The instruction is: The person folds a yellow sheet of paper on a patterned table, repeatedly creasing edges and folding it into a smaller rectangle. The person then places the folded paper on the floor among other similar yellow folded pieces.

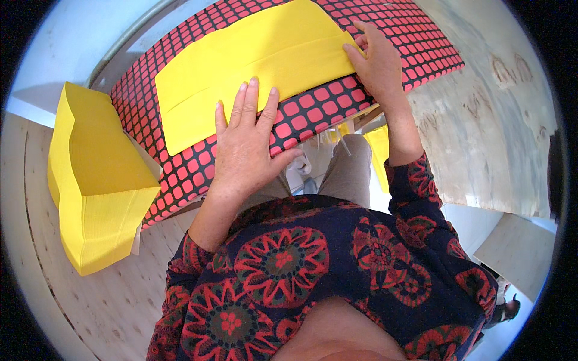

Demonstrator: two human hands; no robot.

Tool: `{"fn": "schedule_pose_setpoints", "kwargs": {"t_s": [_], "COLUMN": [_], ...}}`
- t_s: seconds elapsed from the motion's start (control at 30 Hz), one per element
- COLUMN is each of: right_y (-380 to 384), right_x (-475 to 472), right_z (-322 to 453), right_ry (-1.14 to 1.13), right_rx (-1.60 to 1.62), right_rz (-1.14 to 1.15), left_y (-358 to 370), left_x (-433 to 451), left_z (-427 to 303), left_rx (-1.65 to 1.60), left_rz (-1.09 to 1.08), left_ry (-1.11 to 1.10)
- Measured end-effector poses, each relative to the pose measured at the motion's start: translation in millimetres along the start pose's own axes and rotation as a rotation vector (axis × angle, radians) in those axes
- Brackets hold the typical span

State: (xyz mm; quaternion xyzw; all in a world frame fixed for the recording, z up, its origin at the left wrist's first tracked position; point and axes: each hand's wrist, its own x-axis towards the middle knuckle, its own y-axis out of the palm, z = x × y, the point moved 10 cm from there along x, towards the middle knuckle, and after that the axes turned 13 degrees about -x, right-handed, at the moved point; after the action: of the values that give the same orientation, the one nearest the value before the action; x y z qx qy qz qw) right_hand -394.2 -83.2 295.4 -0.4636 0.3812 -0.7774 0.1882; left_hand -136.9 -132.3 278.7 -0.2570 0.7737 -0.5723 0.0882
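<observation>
A folded yellow sheet point(253, 58), of cloth or paper, lies across a surface covered in red-and-black checked fabric point(311, 110). A crease runs along its length, and a layer overlaps along the near side. My left hand point(246, 142) rests palm down at the near edge, fingers spread, fingertips on the yellow sheet and thumb out over the checked fabric. At the sheet's right end is my right hand point(378, 65). Its thumb touches the yellow edge and its other fingers curl past the corner; whether they pinch it is not clear.
To the left, a thick stack of yellow folded sheets point(108, 158) stands on a wooden board point(113, 298). A pale wooden tabletop point(487, 135) lies at the right. Below the checked surface, more yellow material point(378, 155) hangs beside my knee. A metal tube point(122, 49) curves behind.
</observation>
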Motion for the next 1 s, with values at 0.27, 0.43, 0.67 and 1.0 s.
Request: {"fn": "schedule_pose_setpoints", "kwargs": {"t_s": [0.27,0.43,0.67,1.0], "right_y": [-3.9,-24.9,3.9,-1.5], "right_x": [-4.1,-18.9,-78.0,-78.9], "right_z": [2.3,62.3,179.9,140.3], "right_ry": [0.011,-0.19,-0.484,-0.399], "right_rx": [-0.071,-0.159,0.105,-0.056], "right_rz": [-0.039,-0.206,0.071,0.14], "left_y": [-1.2,-0.8,3.7,1.7], "left_x": [-1.3,-1.0,0.9,-0.5], "left_z": [-0.7,-1.0,2.2,1.0], "left_rx": [-0.018,-0.017,0.051,-0.022], "left_rz": [-0.024,-0.03,-0.002,-0.013], "left_ry": [0.022,0.031,0.04,0.017]}}
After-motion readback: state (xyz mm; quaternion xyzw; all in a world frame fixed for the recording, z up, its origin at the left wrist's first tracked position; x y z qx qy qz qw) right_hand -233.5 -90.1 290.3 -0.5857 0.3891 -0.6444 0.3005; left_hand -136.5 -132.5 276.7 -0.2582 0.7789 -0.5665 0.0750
